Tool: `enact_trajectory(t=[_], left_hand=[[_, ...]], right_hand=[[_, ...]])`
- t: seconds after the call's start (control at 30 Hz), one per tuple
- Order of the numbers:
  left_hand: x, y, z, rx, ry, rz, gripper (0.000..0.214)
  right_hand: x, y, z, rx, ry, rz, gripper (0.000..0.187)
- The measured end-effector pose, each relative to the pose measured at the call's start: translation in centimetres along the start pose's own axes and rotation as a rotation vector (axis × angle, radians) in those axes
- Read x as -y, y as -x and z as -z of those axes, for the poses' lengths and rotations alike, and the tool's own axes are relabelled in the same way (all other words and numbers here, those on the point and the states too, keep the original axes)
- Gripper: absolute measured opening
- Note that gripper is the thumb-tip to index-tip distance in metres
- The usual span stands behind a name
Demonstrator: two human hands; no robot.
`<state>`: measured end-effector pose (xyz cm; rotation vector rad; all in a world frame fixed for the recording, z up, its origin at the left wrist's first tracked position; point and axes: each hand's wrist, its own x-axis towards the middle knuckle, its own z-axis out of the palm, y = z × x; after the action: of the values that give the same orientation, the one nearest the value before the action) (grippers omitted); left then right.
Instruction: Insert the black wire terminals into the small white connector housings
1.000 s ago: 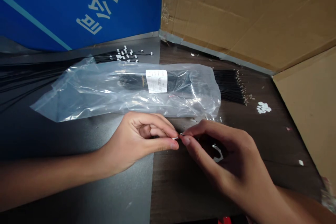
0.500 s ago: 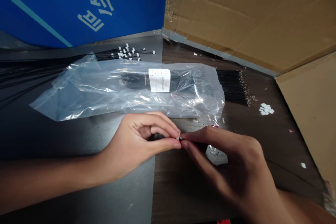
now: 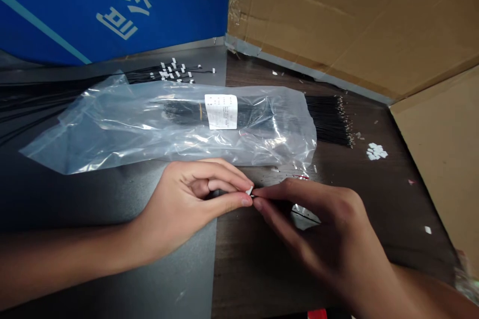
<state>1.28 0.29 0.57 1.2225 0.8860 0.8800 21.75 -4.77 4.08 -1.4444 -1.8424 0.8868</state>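
My left hand (image 3: 187, 207) pinches a tiny white connector (image 3: 249, 190) between thumb and forefinger. My right hand (image 3: 329, 232) meets it fingertip to fingertip, pinching what looks like the end of a thin black wire; the wire itself is mostly hidden under the fingers. Both hands hover just above the table, in front of a clear plastic bag (image 3: 168, 122) that holds a bundle of black wires and bears a white label (image 3: 220, 111).
Loose black wires with metal tips (image 3: 329, 119) lie at the right of the bag. A small pile of white connectors (image 3: 375, 151) sits further right. Wires fitted with white connectors (image 3: 172, 72) lie behind the bag. Cardboard walls (image 3: 337, 15) and a blue box (image 3: 105, 5) enclose the back.
Both hands stay pinched together at the same spot. The white connector has turned slightly between the left fingertips. The view has shifted a little.
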Motion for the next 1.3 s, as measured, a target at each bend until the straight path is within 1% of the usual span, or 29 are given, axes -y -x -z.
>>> enact_trajectory(t=[0.1,0.27,0.4,0.5,0.77,0.9,1.0,1.13,1.3], left_hand=[[0.2,0.1,0.0,0.004,-0.010,-0.009,0.011],[0.3,0.1,0.1,0.024,-0.034,-0.040,0.013],[0.2,0.0,0.3,0.052,-0.030,-0.023,0.013],[0.1,-0.1,0.2,0.067,-0.027,-0.020,0.013],[-0.1,0.0,0.1,0.089,-0.076,-0.051,0.014],[0.0,0.0,0.1,0.092,-0.101,-0.089,0.014],[0.0,0.2,0.2,0.113,-0.152,-0.116,0.018],[-0.2,0.5,0.4,0.126,-0.229,-0.166,0.019],[-0.5,0.5,0.4,0.131,-0.317,-0.219,0.020]], right_hand=[[0.0,-0.1,0.3,0.076,-0.082,-0.096,0.013],[0.1,-0.7,0.5,0.143,-0.184,-0.236,0.014],[0.2,-1.1,0.5,0.169,-0.303,-0.309,0.015],[0.2,-1.3,0.6,0.178,-0.374,-0.328,0.015],[-0.1,-1.6,0.8,0.239,-0.421,-0.376,0.017],[-0.1,-1.6,0.9,0.271,-0.457,-0.423,0.014],[0.0,-1.6,1.0,0.298,-0.481,-0.468,0.011],[0.0,-1.6,1.0,0.335,-0.530,-0.490,0.015],[-0.3,-1.7,1.1,0.413,-0.623,-0.555,0.019]])
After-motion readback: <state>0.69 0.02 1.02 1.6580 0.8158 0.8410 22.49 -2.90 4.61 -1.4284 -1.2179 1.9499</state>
